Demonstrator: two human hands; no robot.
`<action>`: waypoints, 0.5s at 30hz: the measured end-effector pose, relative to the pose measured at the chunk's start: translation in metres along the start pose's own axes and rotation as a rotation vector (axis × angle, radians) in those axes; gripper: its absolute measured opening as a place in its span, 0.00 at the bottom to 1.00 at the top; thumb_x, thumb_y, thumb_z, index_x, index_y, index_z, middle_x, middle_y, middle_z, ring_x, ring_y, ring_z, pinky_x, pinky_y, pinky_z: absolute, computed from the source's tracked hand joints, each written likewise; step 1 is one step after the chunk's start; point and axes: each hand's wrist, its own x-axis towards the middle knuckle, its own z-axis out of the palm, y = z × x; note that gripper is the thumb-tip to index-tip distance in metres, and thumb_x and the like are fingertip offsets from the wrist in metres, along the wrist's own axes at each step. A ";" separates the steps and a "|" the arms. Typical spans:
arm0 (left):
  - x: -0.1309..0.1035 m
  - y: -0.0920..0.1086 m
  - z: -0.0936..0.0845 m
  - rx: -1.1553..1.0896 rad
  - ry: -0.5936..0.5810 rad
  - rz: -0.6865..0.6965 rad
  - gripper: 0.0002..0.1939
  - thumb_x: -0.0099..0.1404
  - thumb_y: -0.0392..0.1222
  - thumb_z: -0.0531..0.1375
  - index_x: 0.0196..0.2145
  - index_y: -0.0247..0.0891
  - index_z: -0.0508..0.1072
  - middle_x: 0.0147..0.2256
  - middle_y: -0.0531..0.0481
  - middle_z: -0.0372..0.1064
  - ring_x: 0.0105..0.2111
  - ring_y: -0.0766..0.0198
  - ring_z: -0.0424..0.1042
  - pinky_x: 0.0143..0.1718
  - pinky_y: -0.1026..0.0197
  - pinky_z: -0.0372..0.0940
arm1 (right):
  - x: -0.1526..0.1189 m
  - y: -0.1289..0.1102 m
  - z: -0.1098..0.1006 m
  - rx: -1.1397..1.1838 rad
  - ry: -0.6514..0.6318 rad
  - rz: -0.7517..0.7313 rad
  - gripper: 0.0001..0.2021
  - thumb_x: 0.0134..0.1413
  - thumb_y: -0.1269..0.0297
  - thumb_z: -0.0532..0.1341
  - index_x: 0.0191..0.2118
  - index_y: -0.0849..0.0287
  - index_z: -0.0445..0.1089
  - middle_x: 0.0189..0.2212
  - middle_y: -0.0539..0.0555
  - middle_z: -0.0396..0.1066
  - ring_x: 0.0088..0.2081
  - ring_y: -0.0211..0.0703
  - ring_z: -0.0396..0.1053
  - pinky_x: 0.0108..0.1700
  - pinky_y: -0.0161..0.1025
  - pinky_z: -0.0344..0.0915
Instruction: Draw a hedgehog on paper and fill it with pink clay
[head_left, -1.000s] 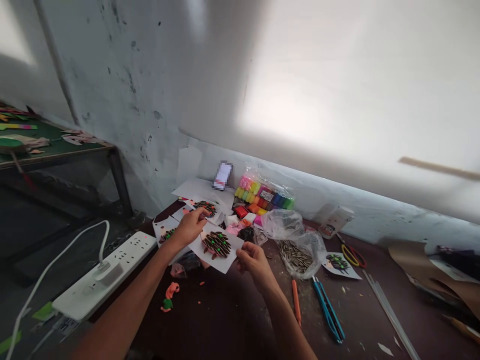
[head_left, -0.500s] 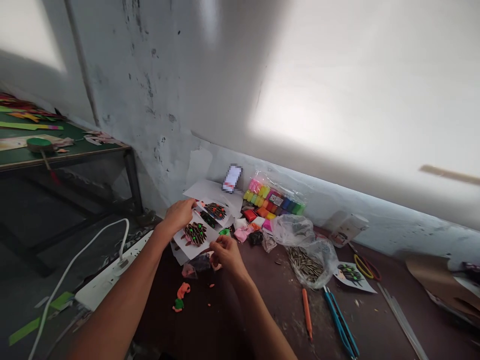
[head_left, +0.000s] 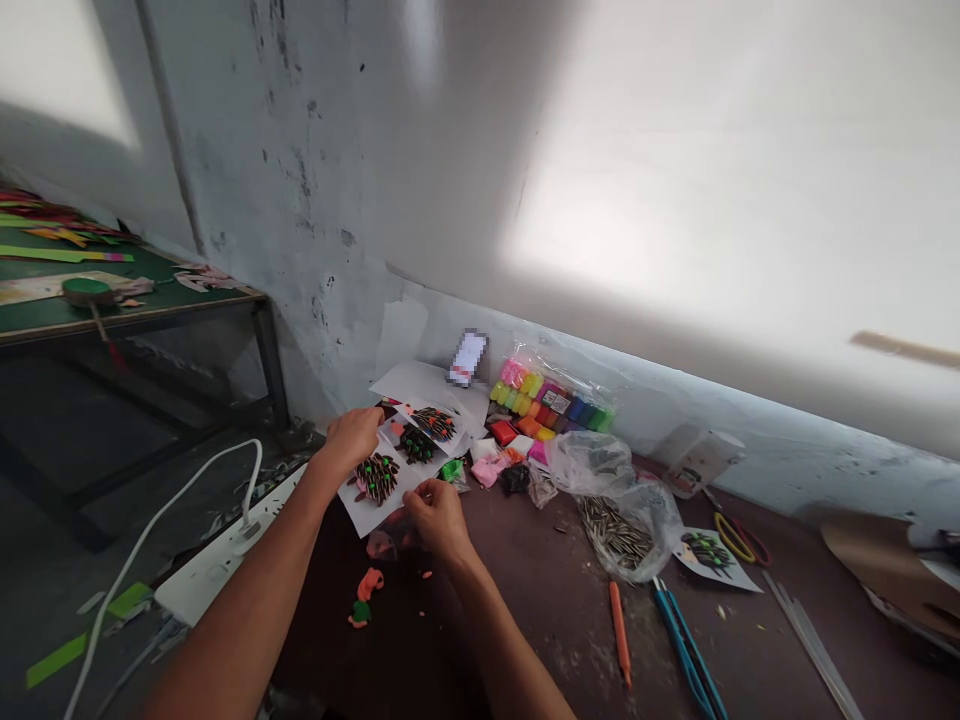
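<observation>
At the far left end of the dark bench (head_left: 525, 600), against the wall, both hands hold one white craft card (head_left: 379, 487) carrying a dark seed-covered figure with green dots. The left hand (head_left: 351, 438) grips the card's upper edge, fingers curled over it; the right hand (head_left: 435, 512) pinches the lower right corner between thumb and fingers. The card lies low over the bench edge, just beside two similar cards (head_left: 424, 432) spread on white paper.

Containers sit to the right. A clear plastic pack (head_left: 551, 398) leans at the wall and holds rows of modelling clay in pink, yellow, orange, blue and green; a small label shows on it, too small to read. Loose clay lumps (head_left: 504, 455) in red, pink, white and black lie in front. A crumpled transparent bag (head_left: 615, 495), open at the top, holds a heap of striped sunflower seeds. Beyond it a white cup (head_left: 701, 460) lies tipped, with print I cannot read.

Near the bag are another decorated card (head_left: 709, 555), yellow-and-red scissors (head_left: 735, 535), blue-handled tools (head_left: 686, 650) and an orange stick (head_left: 620, 635). A white power strip (head_left: 217, 560) lies left of the bench.
</observation>
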 end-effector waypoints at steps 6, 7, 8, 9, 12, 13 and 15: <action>-0.003 0.000 0.000 0.016 -0.031 -0.023 0.18 0.64 0.27 0.50 0.45 0.38 0.75 0.45 0.36 0.75 0.48 0.47 0.74 0.43 0.54 0.66 | -0.002 -0.005 -0.005 -0.085 -0.017 -0.003 0.08 0.56 0.72 0.55 0.27 0.57 0.59 0.20 0.48 0.75 0.11 0.32 0.61 0.13 0.27 0.51; -0.003 0.000 0.000 0.016 -0.030 -0.024 0.18 0.63 0.27 0.50 0.45 0.38 0.75 0.45 0.36 0.75 0.47 0.47 0.74 0.43 0.54 0.66 | -0.002 -0.004 -0.004 -0.087 -0.019 -0.004 0.08 0.56 0.72 0.55 0.27 0.57 0.59 0.20 0.48 0.75 0.11 0.32 0.61 0.13 0.27 0.51; -0.004 0.001 -0.001 0.015 -0.026 -0.023 0.19 0.63 0.27 0.50 0.45 0.38 0.75 0.45 0.36 0.75 0.47 0.48 0.74 0.42 0.54 0.66 | -0.001 -0.003 -0.004 -0.086 -0.024 -0.007 0.08 0.56 0.72 0.55 0.27 0.57 0.59 0.20 0.48 0.74 0.11 0.31 0.61 0.13 0.27 0.51; -0.005 0.001 -0.002 0.014 -0.015 -0.020 0.19 0.63 0.26 0.50 0.44 0.38 0.75 0.45 0.36 0.76 0.46 0.48 0.74 0.42 0.55 0.66 | 0.000 -0.001 -0.003 -0.082 -0.029 -0.011 0.08 0.56 0.72 0.55 0.27 0.57 0.59 0.19 0.48 0.74 0.10 0.31 0.60 0.13 0.27 0.51; -0.009 0.006 -0.007 0.010 0.057 0.028 0.19 0.62 0.26 0.50 0.43 0.38 0.76 0.44 0.37 0.77 0.45 0.49 0.75 0.41 0.56 0.66 | 0.005 0.003 0.000 -0.073 -0.033 -0.037 0.08 0.55 0.70 0.57 0.27 0.56 0.58 0.20 0.48 0.75 0.10 0.31 0.59 0.13 0.28 0.49; -0.010 0.008 -0.009 0.005 0.086 0.059 0.19 0.63 0.27 0.50 0.44 0.38 0.76 0.44 0.38 0.77 0.45 0.49 0.75 0.41 0.56 0.66 | 0.006 0.005 0.001 -0.076 -0.027 -0.048 0.08 0.54 0.69 0.58 0.26 0.56 0.58 0.20 0.49 0.75 0.10 0.32 0.59 0.13 0.28 0.49; -0.014 0.016 -0.014 -0.007 0.114 0.104 0.18 0.65 0.30 0.50 0.45 0.38 0.76 0.45 0.39 0.77 0.45 0.49 0.75 0.43 0.56 0.66 | 0.008 0.006 0.002 -0.076 -0.017 -0.068 0.09 0.53 0.67 0.60 0.26 0.55 0.58 0.19 0.49 0.75 0.10 0.32 0.59 0.13 0.29 0.49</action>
